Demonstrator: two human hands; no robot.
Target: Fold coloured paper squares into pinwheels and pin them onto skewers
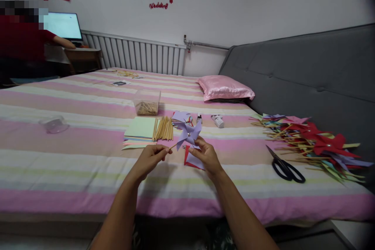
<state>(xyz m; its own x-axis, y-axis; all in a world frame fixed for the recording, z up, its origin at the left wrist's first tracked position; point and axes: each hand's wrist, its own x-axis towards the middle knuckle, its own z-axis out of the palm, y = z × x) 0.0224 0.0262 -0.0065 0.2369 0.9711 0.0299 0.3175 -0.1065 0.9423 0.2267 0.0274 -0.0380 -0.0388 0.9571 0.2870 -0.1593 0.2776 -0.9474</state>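
Observation:
A purple paper pinwheel (189, 135) with a pin at its centre is held up over the bed. My left hand (151, 159) pinches its thin wooden stick between thumb and forefinger. At the pinwheel's right side, my right hand (206, 156) has its curled fingers against a blade; the fingertips are partly hidden. Red and purple paper pieces (195, 160) lie beneath my right hand. Just beyond are a bundle of wooden sticks (164, 128), a stack of pale green paper (141, 127) and a pile of cut paper (181, 116).
Black-handled scissors (285, 167) and heaped finished pinwheels (319, 140) lie at right. A clear box of sticks (147, 103), a clear lid (54, 125), small bottles (217, 121) and a pink pillow (224, 88) rest on the bed. A person (23, 43) sits far left.

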